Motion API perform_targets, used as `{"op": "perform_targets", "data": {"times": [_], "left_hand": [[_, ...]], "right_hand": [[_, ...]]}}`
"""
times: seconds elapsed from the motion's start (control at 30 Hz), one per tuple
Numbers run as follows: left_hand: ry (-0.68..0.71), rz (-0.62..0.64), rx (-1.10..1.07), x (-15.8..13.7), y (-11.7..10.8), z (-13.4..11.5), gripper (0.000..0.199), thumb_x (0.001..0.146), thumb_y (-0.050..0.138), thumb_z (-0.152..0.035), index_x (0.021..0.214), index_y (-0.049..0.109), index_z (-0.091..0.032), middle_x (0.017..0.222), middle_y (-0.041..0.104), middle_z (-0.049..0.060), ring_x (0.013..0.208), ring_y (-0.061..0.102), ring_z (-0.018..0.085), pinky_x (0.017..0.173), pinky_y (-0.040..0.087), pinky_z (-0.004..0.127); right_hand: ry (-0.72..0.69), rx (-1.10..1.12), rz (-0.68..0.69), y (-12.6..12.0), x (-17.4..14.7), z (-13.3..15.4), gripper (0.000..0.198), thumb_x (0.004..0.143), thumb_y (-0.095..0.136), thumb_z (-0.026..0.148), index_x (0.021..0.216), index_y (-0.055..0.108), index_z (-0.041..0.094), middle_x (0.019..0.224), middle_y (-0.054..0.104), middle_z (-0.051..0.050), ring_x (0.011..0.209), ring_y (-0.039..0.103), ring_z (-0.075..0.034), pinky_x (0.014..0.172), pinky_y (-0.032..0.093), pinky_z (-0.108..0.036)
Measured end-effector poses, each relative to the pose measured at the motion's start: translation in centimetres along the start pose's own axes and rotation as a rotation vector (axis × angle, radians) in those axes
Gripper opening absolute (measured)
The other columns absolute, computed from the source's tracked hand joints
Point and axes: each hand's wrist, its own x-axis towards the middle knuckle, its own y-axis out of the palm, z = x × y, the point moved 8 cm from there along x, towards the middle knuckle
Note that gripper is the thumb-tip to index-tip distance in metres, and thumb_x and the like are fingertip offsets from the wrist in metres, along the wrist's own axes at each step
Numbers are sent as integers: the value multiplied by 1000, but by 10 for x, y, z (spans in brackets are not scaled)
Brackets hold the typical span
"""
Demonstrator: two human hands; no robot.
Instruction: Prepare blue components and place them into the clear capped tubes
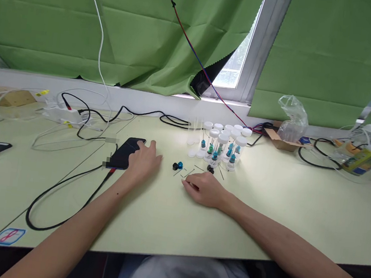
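Over the right-hand edge of a flat black phone [125, 152], the person's left hand [144, 158] lies with its fingers [141, 144] spread, some touching the phone, the thumb apart on the other side. The right hand [207, 189] rests on the pale yellow-green worktop [162, 222], its fingers loosely curled; whether they hold anything cannot be told. Just beyond them lie small round black pieces [210, 169] and thin metal pins [190, 173]. Between the hands, a small round blue piece [180, 165] sits right beside a small round black one [175, 166].

Farther toward the worktop's far edge stands a cluster of clear plastic tubes with white caps [223, 138], blue and green pieces inside; uncapped clear tubes [195, 131] stand at its left. From the phone, a black cable [34, 228] loops toward the front left corner, near a blue-bordered paper label [9, 236]. Along the far edge, to the right, a clear plastic bag [292, 120] rests at a brown cardboard box [282, 144].
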Motion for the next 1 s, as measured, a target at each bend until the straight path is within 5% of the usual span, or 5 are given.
{"op": "perform_targets", "data": {"times": [0.3,0.5,0.6,0.7,1.0], "left_hand": [[-102,95,8,0,10,11,66,92,39,-46,146,29,-8,143,24,47,108,59,51,80,44,50],[-98,147,24,-1,14,12,68,94,35,-47,148,26,-7,132,46,41,122,51,49,84,44,49],[-87,71,19,-3,9,10,65,93,37,-48,145,30,-9,130,47,36,104,62,45,77,47,46],[16,-20,13,-8,4,-3,55,93,38,-45,139,39,-14,125,49,28,87,68,38,69,47,42],[406,-107,-233,-22,12,-52,31,97,35,-32,99,64,-20,98,60,9,81,63,22,66,43,31]], "right_hand": [[40,12,3,0,0,-6,34,95,43,23,62,45,19,54,45,2,50,37,-11,54,28,-25],[44,26,7,0,0,-4,35,95,43,23,61,41,19,54,43,2,50,36,-11,55,28,-25],[53,25,12,-1,1,-4,35,95,43,22,60,40,19,54,41,3,50,34,-10,54,27,-24],[70,31,25,-1,1,-5,35,94,44,22,60,40,19,54,41,3,50,34,-10,54,27,-24],[110,23,64,-1,2,-9,34,95,43,23,61,43,18,55,46,2,51,37,-10,55,28,-24]]}}
